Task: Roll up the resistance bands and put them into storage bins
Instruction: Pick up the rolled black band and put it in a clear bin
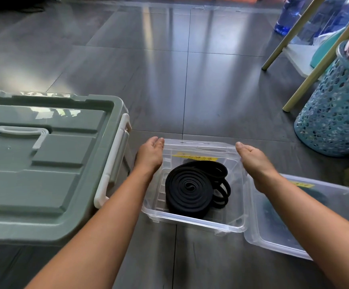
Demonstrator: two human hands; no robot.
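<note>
Two bare forearms reach forward, low over a dark tiled floor (169,80). Just below and outside the right grip (252,161) sits a second clear bin (273,236) with a yellow label (302,184); something dark shows through it, too blurred to name. Between the grips stands an open clear storage bin (190,221). On its bottom lies a black resistance band (192,190), wound into a flat spiral, with looser loops bulging toward the right grip. The left grip (149,155) lies along the bin's left wall with fingers stretched forward, clamped on nothing. The right grip mirrors it at the right rim, fingers apart and relaxed, thumb over the corner. Whether either palm presses the plastic cannot be told. Ahead of both grips, a yellow strip label (196,157) marks the bin's far wall. Outside the left grip stands a large grey-green lidded box (44,163) with a white latch (109,170). Farther off, beyond the right grip, a blue perforated basket (336,122) stands by pale wooden legs (284,38) and blue bottles (288,15).
</note>
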